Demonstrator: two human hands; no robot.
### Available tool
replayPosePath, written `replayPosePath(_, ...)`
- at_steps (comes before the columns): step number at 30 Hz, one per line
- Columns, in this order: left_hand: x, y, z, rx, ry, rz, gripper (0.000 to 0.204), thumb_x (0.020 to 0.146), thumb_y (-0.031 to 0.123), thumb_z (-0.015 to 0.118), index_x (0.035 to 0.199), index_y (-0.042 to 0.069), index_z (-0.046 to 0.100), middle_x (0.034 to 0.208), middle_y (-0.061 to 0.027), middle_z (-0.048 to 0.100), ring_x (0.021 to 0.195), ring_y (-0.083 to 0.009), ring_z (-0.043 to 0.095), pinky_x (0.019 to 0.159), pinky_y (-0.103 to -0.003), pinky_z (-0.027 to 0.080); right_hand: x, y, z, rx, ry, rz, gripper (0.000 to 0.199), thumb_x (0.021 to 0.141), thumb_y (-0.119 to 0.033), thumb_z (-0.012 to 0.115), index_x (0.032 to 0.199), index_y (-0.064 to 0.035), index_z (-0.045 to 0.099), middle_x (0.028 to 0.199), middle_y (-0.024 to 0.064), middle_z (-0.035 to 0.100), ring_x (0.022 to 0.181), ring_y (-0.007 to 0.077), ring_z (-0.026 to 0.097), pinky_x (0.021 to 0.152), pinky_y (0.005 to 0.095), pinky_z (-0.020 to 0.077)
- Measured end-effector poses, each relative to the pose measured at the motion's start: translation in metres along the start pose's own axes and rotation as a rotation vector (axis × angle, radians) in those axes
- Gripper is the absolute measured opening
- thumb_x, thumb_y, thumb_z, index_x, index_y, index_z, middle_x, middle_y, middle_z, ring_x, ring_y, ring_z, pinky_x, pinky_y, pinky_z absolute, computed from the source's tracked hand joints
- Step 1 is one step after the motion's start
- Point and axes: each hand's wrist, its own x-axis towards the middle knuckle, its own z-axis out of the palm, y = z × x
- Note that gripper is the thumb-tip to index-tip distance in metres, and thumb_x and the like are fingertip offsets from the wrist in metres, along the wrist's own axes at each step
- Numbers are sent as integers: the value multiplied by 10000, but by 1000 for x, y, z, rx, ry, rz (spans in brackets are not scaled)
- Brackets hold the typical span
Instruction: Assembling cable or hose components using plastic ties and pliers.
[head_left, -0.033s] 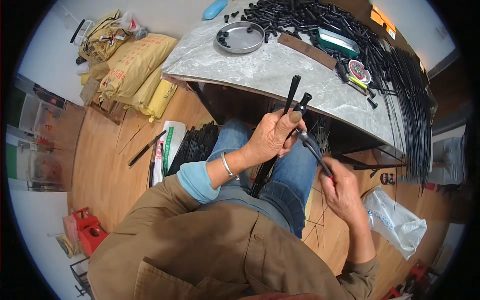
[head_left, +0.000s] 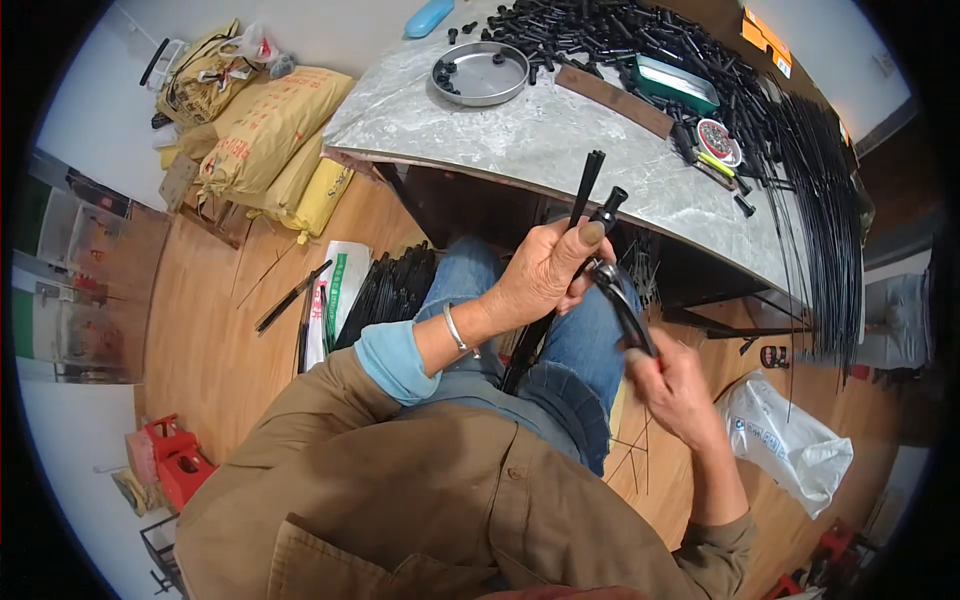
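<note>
Left hand (head_left: 545, 275) squeezes 2 black rods (head_left: 590, 190) in the frame's middle. Right hand (head_left: 680, 390) is shut around pliers (head_left: 620, 305) biting there. Hold the rods steady and squeeze slowly.

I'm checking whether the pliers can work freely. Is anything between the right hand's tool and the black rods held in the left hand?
Nothing visible does. The left hand grips the black rods upright over the lap, and the pliers in the right hand already meet them just beside the left hand's fingers.
</note>
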Motion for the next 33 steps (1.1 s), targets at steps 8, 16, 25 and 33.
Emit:
replayPosePath(8, 7, -4, -4, 30, -41, -29, 638, 899, 642, 447, 851, 17, 564, 542, 5, 458, 403, -54, 446, 372, -195, 344, 10, -11, -1, 589, -333, 274, 413, 958, -362, 537, 1085, 30, 562, 829, 95, 648, 654, 162, 627, 611, 284, 505)
replayPosePath(16, 10, -3, -8, -18, -52, -72, 629, 901, 641, 443, 895, 23, 558, 539, 24, 429, 404, -45, 423, 370, -197, 343, 15, -10, -3, 573, -301, 323, 381, 958, -308, 547, 1140, 27, 544, 750, 53, 569, 639, 147, 585, 599, 269, 511)
replayPosePath(25, 13, 2, -11, -36, -83, -88, 638, 906, 646, 424, 899, 22, 562, 569, 24, 426, 408, -43, 412, 360, -194, 326, 20, -16, -4, 531, -284, 310, 360, 964, -311, 539, 1093, 25, 556, 712, 37, 528, 582, 130, 552, 534, 259, 476)
replayPosePath(33, 17, 1, -8, -26, -106, -104, 662, 887, 672, 435, 860, 21, 556, 560, 10, 443, 391, -45, 405, 357, -201, 322, 18, -11, 18, 649, -256, 370, 405, 991, -405, 455, 818, -40, 480, 610, 5, 421, 482, 118, 431, 442, 268, 397)
